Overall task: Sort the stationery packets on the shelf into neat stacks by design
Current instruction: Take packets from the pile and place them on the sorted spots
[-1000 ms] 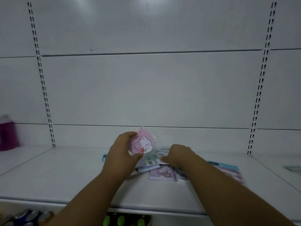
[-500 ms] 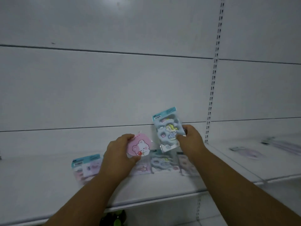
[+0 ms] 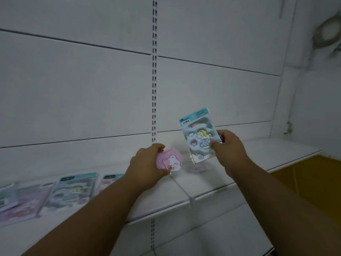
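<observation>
left hand [image 3: 145, 166] – grips pink bear packet [image 3: 170, 161] | right hand [image 3: 229, 146] – pinches blue unicorn packet [image 3: 198, 134]

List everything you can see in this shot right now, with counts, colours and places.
pink bear packet: one, pink, held up in the left hand
blue unicorn packet: one, pale blue, held up in the right hand
packets lying on shelf: several, blurred, pale blue, pink, lilac, at left
shelf: one, white, across the middle
slotted upright: one, white, back panel centre
hands: left hand and right hand, each gripping its packet
</observation>
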Demonstrator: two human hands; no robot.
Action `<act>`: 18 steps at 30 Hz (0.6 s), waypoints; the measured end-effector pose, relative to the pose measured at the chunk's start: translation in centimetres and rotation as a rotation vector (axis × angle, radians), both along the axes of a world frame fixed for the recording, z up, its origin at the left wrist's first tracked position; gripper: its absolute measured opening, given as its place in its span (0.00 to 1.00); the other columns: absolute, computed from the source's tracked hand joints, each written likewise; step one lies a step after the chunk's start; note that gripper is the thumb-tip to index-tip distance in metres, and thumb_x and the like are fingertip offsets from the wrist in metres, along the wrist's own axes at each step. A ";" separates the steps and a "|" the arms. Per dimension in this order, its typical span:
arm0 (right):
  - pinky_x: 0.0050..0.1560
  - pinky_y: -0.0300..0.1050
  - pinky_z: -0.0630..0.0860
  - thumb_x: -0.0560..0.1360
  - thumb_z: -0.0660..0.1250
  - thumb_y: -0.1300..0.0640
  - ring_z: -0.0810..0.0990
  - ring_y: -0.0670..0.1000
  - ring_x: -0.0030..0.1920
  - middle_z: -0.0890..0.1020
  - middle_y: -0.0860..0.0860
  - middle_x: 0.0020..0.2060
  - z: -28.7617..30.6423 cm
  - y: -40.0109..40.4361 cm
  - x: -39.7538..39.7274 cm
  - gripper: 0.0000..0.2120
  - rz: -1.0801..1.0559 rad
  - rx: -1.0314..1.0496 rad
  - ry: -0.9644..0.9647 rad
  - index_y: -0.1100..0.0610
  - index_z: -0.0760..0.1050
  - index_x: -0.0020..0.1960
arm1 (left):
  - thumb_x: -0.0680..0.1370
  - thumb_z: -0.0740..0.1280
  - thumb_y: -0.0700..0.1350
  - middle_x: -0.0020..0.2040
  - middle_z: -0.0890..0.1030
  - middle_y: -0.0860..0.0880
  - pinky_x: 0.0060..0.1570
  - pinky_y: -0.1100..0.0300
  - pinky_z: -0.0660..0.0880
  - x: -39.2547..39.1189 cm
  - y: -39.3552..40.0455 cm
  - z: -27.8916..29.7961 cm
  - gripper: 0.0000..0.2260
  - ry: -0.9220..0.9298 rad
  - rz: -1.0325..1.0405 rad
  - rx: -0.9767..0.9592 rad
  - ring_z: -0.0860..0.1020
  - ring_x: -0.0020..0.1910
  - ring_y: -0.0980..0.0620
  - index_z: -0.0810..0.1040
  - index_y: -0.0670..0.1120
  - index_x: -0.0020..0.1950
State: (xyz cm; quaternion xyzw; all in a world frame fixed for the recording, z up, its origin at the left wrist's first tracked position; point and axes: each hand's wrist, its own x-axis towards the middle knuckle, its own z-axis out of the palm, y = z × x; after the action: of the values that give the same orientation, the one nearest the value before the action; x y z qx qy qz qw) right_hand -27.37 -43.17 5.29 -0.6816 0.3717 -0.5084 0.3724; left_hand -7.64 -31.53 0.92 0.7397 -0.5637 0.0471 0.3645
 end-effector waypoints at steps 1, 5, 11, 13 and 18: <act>0.49 0.52 0.82 0.75 0.64 0.66 0.84 0.53 0.45 0.84 0.54 0.44 0.0 -1.7 -1.2 0.09 0.008 0.017 0.006 0.53 0.76 0.46 | 0.67 0.78 0.53 0.64 0.77 0.52 0.61 0.49 0.74 -1.0 -2.0 -0.1 0.35 0.021 -0.011 0.019 0.74 0.60 0.50 0.69 0.53 0.71; 0.50 0.53 0.82 0.76 0.64 0.65 0.85 0.54 0.45 0.85 0.54 0.44 -0.4 -7.6 -4.5 0.10 0.063 0.072 0.036 0.50 0.75 0.43 | 0.65 0.80 0.52 0.63 0.78 0.52 0.60 0.50 0.76 -3.8 -8.9 -0.5 0.37 0.089 -0.008 0.073 0.77 0.59 0.51 0.69 0.52 0.70; 0.51 0.55 0.82 0.76 0.65 0.65 0.85 0.55 0.45 0.85 0.55 0.46 -1.5 -12.7 -5.4 0.07 0.150 0.143 0.046 0.55 0.77 0.50 | 0.64 0.79 0.54 0.64 0.78 0.54 0.60 0.52 0.75 -4.6 -13.6 -1.4 0.35 0.068 0.066 0.255 0.76 0.60 0.52 0.70 0.54 0.69; 0.52 0.57 0.82 0.75 0.65 0.66 0.85 0.56 0.46 0.85 0.56 0.46 -1.9 -13.5 -5.0 0.08 0.181 0.162 0.040 0.54 0.78 0.48 | 0.65 0.78 0.54 0.64 0.78 0.54 0.58 0.57 0.74 -4.3 -14.0 -1.5 0.32 0.060 0.083 0.305 0.76 0.59 0.53 0.72 0.55 0.67; 0.49 0.52 0.83 0.76 0.65 0.66 0.86 0.54 0.45 0.85 0.55 0.47 -1.9 -14.2 -4.3 0.08 0.228 0.184 -0.001 0.55 0.77 0.50 | 0.67 0.76 0.57 0.66 0.75 0.54 0.59 0.59 0.70 -3.8 -14.1 -0.1 0.28 0.049 0.002 0.429 0.72 0.63 0.52 0.74 0.56 0.66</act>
State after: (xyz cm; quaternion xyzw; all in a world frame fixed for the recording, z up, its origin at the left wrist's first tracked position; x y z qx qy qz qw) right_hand -31.66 -57.34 3.41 -0.6823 0.3367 -0.4267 0.4889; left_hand -11.43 -45.62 0.86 0.8017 -0.5512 -0.0916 0.2123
